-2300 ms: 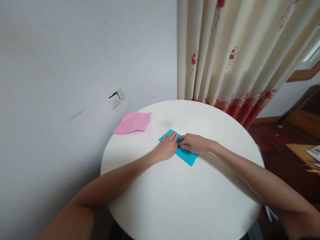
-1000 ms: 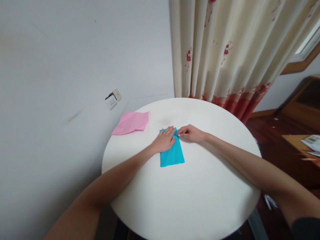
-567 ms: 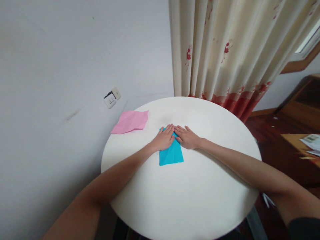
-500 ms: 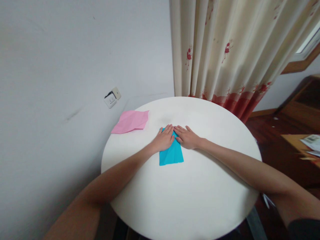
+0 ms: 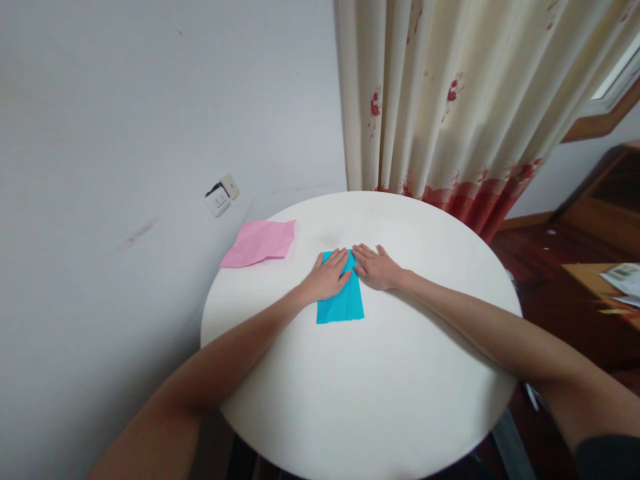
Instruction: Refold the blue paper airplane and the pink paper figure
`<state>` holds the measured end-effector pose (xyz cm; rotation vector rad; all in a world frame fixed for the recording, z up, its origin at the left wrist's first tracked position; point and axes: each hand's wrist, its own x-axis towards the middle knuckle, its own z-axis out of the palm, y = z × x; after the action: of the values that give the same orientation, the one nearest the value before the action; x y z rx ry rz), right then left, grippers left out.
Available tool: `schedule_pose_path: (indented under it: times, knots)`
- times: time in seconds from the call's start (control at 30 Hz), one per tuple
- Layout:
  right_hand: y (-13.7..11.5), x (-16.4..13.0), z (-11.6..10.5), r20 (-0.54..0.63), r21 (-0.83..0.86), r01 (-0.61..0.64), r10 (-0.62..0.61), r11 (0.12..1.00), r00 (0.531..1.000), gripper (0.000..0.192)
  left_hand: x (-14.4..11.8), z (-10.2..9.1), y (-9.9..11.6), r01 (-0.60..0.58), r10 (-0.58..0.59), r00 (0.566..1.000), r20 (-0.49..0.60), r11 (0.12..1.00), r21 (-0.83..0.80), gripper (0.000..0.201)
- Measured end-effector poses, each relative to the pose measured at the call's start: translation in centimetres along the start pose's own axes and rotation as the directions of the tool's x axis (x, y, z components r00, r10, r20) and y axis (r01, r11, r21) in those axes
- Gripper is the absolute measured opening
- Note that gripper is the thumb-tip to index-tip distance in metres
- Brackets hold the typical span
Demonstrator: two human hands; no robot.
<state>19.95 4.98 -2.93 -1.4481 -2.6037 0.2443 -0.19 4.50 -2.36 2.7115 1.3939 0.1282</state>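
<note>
A creased sheet of blue paper [image 5: 342, 308] lies flat near the middle of the round white table [image 5: 380, 387]. My left hand [image 5: 329, 276] rests flat across its upper left part, fingers stretched out and thumb apart. Along the upper right edge of the sheet lies my right hand [image 5: 376, 267], palm down and fingers extended, its fingertips at the paper's border. Both hands hide parts of the sheet. A wrinkled pink paper [image 5: 263, 241] sits to the left, apart from my hands.
The pink paper reaches the table's left rim beside the wall, where a socket [image 5: 218, 201] is mounted. A cream curtain with red flowers [image 5: 440, 133] hangs behind the table. To the right, papers [image 5: 625, 283] lie on a wooden surface.
My right hand has shifted slightly right and away from me, baring more of the blue paper's top edge. My left hand stays on the sheet. The camera view has shifted a little.
</note>
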Motion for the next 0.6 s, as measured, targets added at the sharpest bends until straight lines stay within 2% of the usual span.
schedule_pose_path:
  times: [0.17,0.33,0.6]
  knots:
    - [-0.34,-0.33,-0.26,-0.02,0.027,0.073,-0.073,0.997,0.997,0.064,0.03,0.26,-0.16,-0.005,0.005,1.0,-0.003,1.0,0.016,0.06]
    - [-0.55,-0.59,-0.79,0.017,0.059,0.155,-0.156,0.986,0.988,0.067,-0.01,0.33,-0.09,0.015,-0.015,1.0,-0.006,0.999,0.033,0.06]
    - [-0.31,0.0,-0.33,0.011,-0.008,0.053,-0.053,0.999,0.999,0.066,0.02,0.31,-0.12,0.009,-0.01,1.0,0.018,0.998,0.061,0.062]
